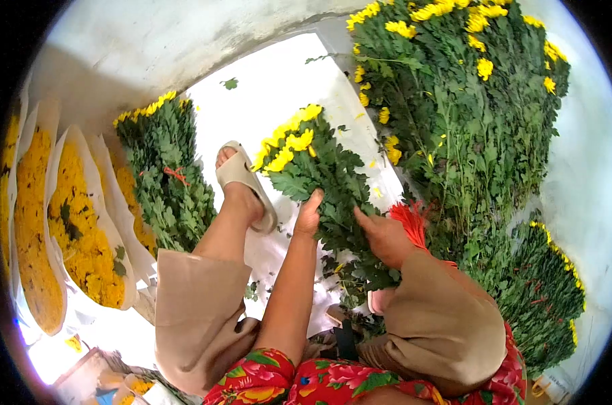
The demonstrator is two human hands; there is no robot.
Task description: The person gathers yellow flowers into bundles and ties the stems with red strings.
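Between my knees, a bunch of yellow chrysanthemums (333, 172) points its blooms to the upper left, its leafy stems running down to the lower right. My left hand (310, 214) is closed around the left side of the stems, the fingers mostly hidden by leaves. From the other side my right hand (385, 237) grips the same bunch, with the thumb showing and the other fingers out of sight. Just beside the right hand hangs a bundle of red ties (410, 219) at my right knee.
A large heap of loose chrysanthemums (461, 121) fills the right. Tied bunches (532, 290) lie at lower right, and a red-tied bunch (168, 172) lies left of my foot. Paper-wrapped yellow flowers (83, 226) stand far left. Fallen leaves dot the white board (279, 77).
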